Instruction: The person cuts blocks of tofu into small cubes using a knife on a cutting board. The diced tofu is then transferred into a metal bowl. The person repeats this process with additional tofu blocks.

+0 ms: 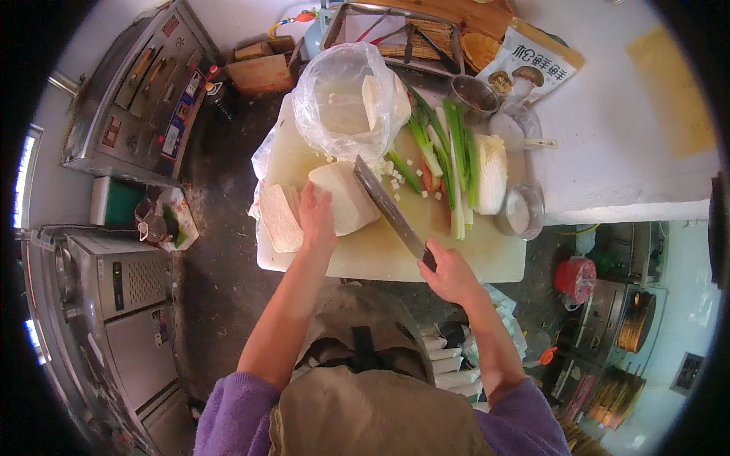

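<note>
My left hand (316, 219) rests on the left edge of a large white block, apparently tofu (342, 196). Left of that hand a thick slab of the same white stuff (280, 218) leans outward. My right hand (453, 273) grips the dark handle of a long-bladed kitchen knife (390, 202). Its blade slants up and left along the block's right side, and the tip reaches the clear plastic bag (342, 142). Small white cubes (393, 176) lie scattered right of the blade. Everything sits on a pale cutting board (485, 251).
Another white block (370, 102) shows at the open bag. Green onions (450, 154), a napa cabbage (491, 174) and a bowl of white granules (520, 211) line the right side. Behind are a metal bowl (474, 94), a printed pouch (527, 65) and a tray with tongs (393, 37).
</note>
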Demonstrator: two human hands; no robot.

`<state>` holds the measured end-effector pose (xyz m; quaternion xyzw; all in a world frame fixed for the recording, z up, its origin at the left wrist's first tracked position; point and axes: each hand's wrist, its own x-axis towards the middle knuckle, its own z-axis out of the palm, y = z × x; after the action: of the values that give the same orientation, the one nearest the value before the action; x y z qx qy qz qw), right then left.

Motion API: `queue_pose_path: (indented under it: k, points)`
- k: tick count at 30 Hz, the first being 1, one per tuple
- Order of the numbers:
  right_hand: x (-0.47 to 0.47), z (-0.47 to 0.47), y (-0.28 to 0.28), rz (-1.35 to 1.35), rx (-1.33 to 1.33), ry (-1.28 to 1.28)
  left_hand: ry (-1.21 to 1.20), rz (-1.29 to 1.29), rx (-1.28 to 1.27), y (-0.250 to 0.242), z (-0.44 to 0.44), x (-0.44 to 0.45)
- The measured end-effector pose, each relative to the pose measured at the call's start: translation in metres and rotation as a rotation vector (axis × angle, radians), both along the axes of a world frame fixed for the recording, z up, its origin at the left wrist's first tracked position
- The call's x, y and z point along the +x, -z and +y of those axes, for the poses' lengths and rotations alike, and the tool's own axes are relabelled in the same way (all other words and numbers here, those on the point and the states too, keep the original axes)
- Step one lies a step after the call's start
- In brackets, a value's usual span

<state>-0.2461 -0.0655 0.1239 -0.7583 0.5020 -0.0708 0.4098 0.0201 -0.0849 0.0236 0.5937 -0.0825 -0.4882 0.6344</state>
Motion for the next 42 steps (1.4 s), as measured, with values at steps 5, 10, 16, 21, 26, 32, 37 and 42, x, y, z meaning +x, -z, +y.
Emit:
queue_pose_path:
  k: [5,10,16,21,26,32,37,42]
  points:
    - [0.002,0.014,-0.004,-0.066,0.014,-0.031,0.161,0.089,-0.068,-0.016,0.008,-0.010]
    - [-0.010,0.046,-0.008,-0.069,0.138,0.046,0.266,-0.054,-0.137,-0.013,0.049,-0.015]
    - [0.006,0.050,0.007,-0.045,-0.014,0.104,0.297,-0.454,-0.109,0.007,0.044,-0.021]
    - [0.032,0.059,0.013,-0.022,0.017,0.127,0.354,-0.605,-0.163,0.010,0.030,-0.028]
    - [0.041,0.064,0.004,-0.029,0.117,0.267,0.335,-0.523,-0.220,0.011,0.030,-0.019]
    - [0.065,0.080,-0.035,-0.004,0.001,0.311,0.338,-0.692,-0.227,0.014,0.028,-0.024]
    - [0.087,0.080,-0.045,0.023,-0.001,0.316,0.331,-0.670,-0.201,0.014,0.028,-0.023]
    - [0.093,0.079,-0.043,0.102,0.035,0.325,0.338,-0.684,-0.196,0.015,0.027,-0.023]
